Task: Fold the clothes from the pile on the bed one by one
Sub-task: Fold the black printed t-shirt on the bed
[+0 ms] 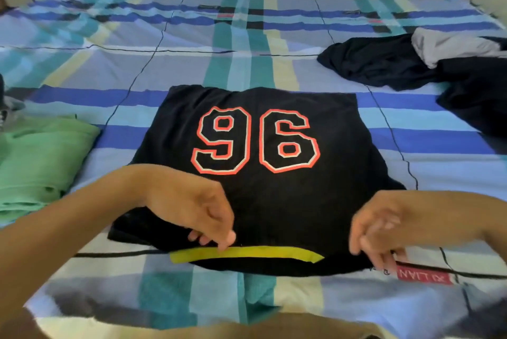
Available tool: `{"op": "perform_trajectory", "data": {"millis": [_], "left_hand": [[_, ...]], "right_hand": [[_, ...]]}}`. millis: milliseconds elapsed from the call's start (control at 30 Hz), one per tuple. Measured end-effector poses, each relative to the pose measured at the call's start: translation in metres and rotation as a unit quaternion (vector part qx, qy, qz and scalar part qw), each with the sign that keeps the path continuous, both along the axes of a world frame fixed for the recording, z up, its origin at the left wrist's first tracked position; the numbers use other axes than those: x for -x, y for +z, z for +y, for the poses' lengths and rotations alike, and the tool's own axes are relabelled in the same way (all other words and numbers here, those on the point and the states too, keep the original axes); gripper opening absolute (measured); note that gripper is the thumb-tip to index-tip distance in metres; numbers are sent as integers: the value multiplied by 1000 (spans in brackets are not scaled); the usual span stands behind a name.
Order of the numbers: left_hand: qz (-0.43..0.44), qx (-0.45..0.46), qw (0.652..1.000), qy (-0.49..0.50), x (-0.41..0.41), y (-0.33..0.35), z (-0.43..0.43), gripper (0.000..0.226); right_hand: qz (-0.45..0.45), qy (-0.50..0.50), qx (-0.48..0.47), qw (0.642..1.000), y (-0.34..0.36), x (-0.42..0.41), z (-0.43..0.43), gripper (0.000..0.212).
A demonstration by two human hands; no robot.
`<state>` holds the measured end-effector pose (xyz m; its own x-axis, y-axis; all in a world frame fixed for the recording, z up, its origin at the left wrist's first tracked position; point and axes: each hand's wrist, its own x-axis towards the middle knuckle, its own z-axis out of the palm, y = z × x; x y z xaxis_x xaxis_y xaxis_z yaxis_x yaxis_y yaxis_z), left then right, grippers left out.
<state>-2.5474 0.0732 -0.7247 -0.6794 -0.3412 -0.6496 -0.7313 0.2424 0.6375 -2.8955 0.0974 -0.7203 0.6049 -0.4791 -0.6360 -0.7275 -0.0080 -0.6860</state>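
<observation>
- Head view: the black shirt (255, 141) lies spread flat on the bed cover (192, 64), in the middle of the bed and directly in front of me. Its printed "96" faces up.
- A yellow-green strip (247, 253) runs along the shirt's near edge.
- My left hand (197, 209) is over the near left part of the shirt. The fingers are bent downward, and the fingertips meet the fabric at the yellow-green strip. I cannot tell whether they pinch the cloth or only touch it.
- My right hand (378, 231) is at the shirt's near right corner, fingers curled downward. It is blurred, so I cannot tell whether it grips the fabric.
- A red label (424, 277) on the bed cover sits just beside the right fingertips.
- A folded green garment (35, 163) lies at the left, apart from the shirt.
- The pile of dark clothes (384, 61) lies at the far right, with a grey garment (450, 45) on top.
</observation>
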Motion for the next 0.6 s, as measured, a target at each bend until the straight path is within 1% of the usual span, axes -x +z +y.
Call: {"op": "perform_trajectory", "data": {"millis": [33, 67, 100, 133, 167, 200, 233, 267, 300, 333, 367, 400, 433, 533, 567, 600], "left_hand": [[-3, -22, 1000, 9, -5, 6, 3, 30], [-3, 0, 999, 41, -12, 11, 4, 32], [2, 54, 994, 92, -20, 15, 3, 34], [-1, 127, 980, 153, -31, 15, -2, 33], [-27, 207, 954, 215, -40, 16, -6, 30], [-75, 278, 920, 266, -50, 13, -11, 29], [-135, 323, 885, 307, -60, 10, -15, 31], [-188, 321, 863, 341, -70, 5, -18, 39], [-223, 280, 853, 381, -78, 0, -18, 51], [-231, 222, 848, 422, -82, -3, -17, 65], [-216, 174, 844, 458, -87, -6, -15, 77], [-187, 141, 842, 487, -88, -6, -10, 85], [-158, 125, 840, 503, -89, -7, -7, 92], [-96, 86, 863, 488, -86, -7, 0, 115], [-72, 71, 869, 484, -85, -8, 3, 115], [-44, 54, 870, 489, -83, -8, 6, 109]], "right_hand": [[1, -18, 9, 1000, 3, 3, 1, 17], [4, -59, 67, 996, 3, 5, 0, 17], [12, -119, 167, 979, 1, 7, -2, 19], [17, -192, 271, 943, -3, 11, -7, 20], [20, -259, 340, 904, -6, 12, -11, 16], [33, -309, 361, 880, -10, 14, -14, 13], [52, -337, 342, 876, -15, 17, -17, 29], [71, -347, 287, 890, -20, 19, -18, 55], [75, -350, 226, 906, -24, 19, -18, 85], [67, -353, 179, 916, -26, 18, -17, 113], [44, -360, 143, 921, -28, 17, -15, 134], [20, -367, 122, 922, -29, 16, -14, 144], [-8, -377, 106, 920, -31, 15, -14, 143], [-65, -400, 75, 911, -31, 14, -11, 116], [-76, -405, 64, 909, -31, 15, -9, 108], [-80, -413, 62, 905, -31, 16, -7, 104]]}}
